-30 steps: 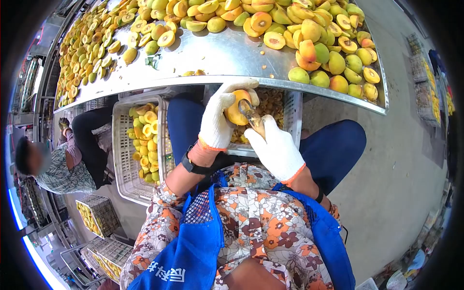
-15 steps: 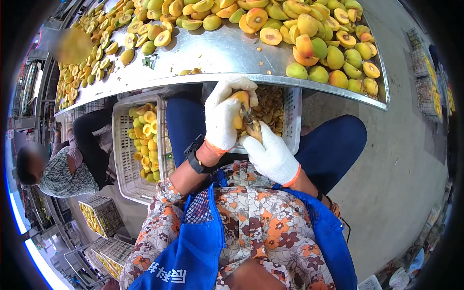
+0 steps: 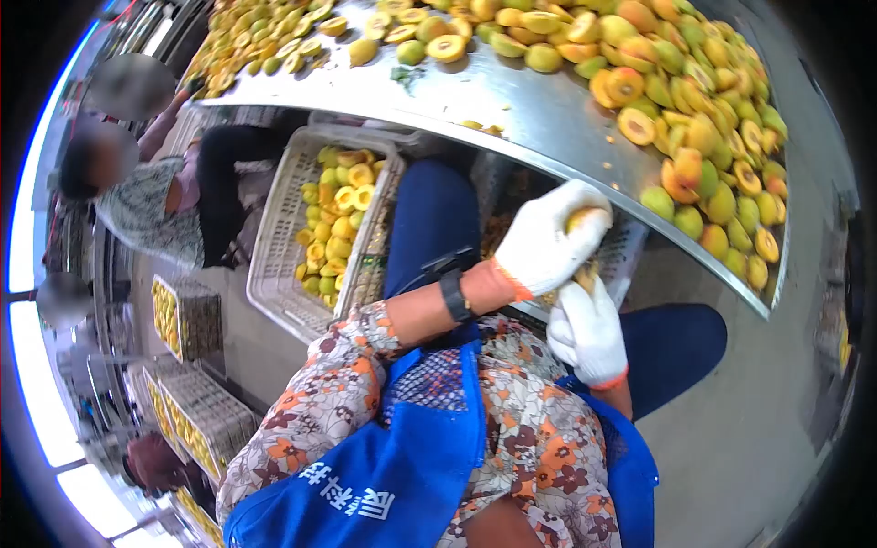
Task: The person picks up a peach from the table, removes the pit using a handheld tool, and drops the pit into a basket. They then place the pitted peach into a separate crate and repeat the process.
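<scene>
My left hand (image 3: 553,239), in a white knit glove with an orange cuff, is closed around a yellow peach piece (image 3: 577,219), mostly covered by the fingers. Just below it, my right hand (image 3: 589,333), gloved the same way, grips a small tool with a tan, wooden-looking part (image 3: 586,274); its working end is hard to make out. Both hands are above a grey crate (image 3: 630,251) between my knees, partly under the metal table. Dark brownish scraps (image 3: 498,228) show inside that crate.
Halved and whole peaches (image 3: 703,137) are heaped on the metal table (image 3: 539,114), which has a raised edge. Left of my leg stands a white crate (image 3: 274,265) holding peach halves (image 3: 336,228). A seated person (image 3: 151,205) and more fruit-filled crates (image 3: 196,320) are further left.
The view has swung, so table and crates sit further right and tilted. My left hand has turned over the peach, hiding most of it; my right hand with the tool is slightly lower.
</scene>
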### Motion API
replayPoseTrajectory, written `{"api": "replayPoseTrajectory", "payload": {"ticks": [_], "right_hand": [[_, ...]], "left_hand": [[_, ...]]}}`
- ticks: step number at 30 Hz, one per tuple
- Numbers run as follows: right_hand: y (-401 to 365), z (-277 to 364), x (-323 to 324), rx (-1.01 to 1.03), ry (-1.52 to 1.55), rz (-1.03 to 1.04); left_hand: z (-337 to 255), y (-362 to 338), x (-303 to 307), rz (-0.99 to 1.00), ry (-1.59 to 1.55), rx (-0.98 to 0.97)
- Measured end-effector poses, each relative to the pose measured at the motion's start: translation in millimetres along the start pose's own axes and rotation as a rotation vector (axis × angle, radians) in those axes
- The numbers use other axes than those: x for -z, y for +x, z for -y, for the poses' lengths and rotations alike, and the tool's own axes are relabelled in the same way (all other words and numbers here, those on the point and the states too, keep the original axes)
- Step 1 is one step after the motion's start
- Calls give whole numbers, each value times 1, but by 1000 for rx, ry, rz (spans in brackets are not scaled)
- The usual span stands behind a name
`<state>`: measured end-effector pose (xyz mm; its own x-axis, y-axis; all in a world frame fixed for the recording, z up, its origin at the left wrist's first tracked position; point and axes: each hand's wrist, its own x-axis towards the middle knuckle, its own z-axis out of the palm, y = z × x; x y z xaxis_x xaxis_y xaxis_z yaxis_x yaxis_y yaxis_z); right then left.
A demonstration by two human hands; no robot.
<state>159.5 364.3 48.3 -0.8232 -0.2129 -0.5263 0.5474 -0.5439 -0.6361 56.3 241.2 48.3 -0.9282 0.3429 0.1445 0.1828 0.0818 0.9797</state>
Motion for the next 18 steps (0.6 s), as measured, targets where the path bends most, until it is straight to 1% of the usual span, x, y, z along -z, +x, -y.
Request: {"api": "replayPoseTrajectory", "payload": {"ticks": [1, 3, 5, 7, 8, 10, 11, 12, 13, 15, 17, 18], "right_hand": [[-2, 0, 2, -51, 128, 33], [-5, 0, -4, -62, 117, -7], [-4, 2, -8, -58, 88, 7], [-5, 1, -12, 13, -113, -40], [-3, 1, -14, 10, -121, -35], [-1, 0, -13, -15, -112, -69], [-1, 0, -11, -30, -105, -87], [-3, 2, -5, -92, -22, -19], [-2, 3, -2, -100, -25, -13], [-4, 3, 1, -180, 162, 142], [-1, 5, 0, -181, 183, 110], [2, 4, 0, -225, 224, 160]], "left_hand": [[0, 1, 2, 59, -105, 108], [5, 3, 4, 108, -213, 166], [9, -3, 2, 79, -272, 107], [12, -6, -6, -20, -245, 53], [13, -4, -5, -29, -246, 51], [14, -3, -4, 31, -195, 133], [18, -5, -5, 20, -197, 137], [23, -5, -5, -33, -104, -49], [24, -7, -3, -85, -7, -232], [25, -6, 2, -72, -28, -265], [19, -1, 5, 93, -450, 209], [17, -2, 6, 51, -414, 161]]}}
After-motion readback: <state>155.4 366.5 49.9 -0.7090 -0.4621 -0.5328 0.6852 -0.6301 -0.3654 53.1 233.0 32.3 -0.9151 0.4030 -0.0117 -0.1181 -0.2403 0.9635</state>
